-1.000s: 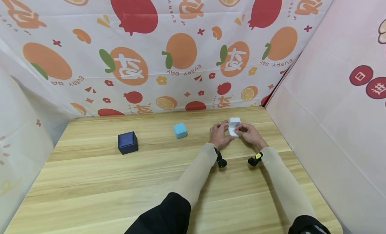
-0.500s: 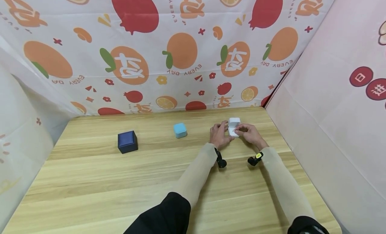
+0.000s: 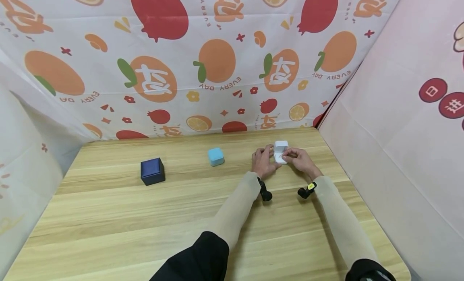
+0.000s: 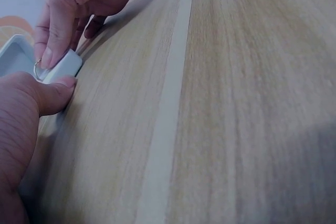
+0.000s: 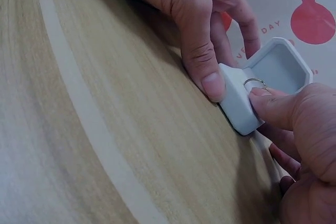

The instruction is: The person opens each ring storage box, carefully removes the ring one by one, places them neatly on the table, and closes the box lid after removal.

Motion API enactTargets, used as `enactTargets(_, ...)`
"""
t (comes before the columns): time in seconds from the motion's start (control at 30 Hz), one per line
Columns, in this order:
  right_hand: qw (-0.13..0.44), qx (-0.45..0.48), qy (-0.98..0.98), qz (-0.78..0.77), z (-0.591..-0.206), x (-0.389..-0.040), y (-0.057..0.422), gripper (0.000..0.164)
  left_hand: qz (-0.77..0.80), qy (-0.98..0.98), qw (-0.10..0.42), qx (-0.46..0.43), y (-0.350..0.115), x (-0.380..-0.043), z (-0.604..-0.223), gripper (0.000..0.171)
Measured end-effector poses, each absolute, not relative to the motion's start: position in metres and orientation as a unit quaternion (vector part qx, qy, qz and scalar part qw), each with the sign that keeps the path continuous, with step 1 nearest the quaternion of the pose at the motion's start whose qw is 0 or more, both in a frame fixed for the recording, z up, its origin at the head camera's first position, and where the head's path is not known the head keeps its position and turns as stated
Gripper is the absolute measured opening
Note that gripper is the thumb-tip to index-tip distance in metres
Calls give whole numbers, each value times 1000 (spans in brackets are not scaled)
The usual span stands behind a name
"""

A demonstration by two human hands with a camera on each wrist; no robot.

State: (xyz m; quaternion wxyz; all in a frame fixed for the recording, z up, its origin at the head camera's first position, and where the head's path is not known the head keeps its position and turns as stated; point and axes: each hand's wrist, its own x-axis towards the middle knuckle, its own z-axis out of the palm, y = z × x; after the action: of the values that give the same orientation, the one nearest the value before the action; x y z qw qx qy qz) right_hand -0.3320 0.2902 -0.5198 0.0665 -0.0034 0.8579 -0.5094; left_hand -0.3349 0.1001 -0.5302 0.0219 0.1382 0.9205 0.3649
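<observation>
A small white ring box (image 3: 280, 145) stands with its lid raised near the table's back right. My left hand (image 3: 264, 162) steadies it from the left, with the thumb (image 5: 212, 85) against the front wall and the other fingers reaching round the side. Over the box's lower half, my right hand (image 3: 301, 162) pinches a thin gold-coloured ring (image 5: 254, 80) between thumb and forefinger. The ring stands upright at the cushion inside the box, its lower part hidden by the fingertips and box. In the left wrist view, a bit of the ring (image 4: 37, 70) shows beside the right fingertips.
A light blue small box (image 3: 216, 156) sits to the left of my left hand, closed. Farther left is a dark blue box (image 3: 152, 171), also closed. The wooden table (image 3: 145, 232) meets a fruit-patterned cloth (image 3: 217, 96) at the back and a pale cloth (image 3: 391, 124) on the right.
</observation>
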Motion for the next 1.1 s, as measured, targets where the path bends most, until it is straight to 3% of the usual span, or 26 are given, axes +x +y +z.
enactTargets(1.1, 81, 22, 827, -556, -518, -336, 295, 21, 375, 917, 31, 132, 101, -334, -528, 81)
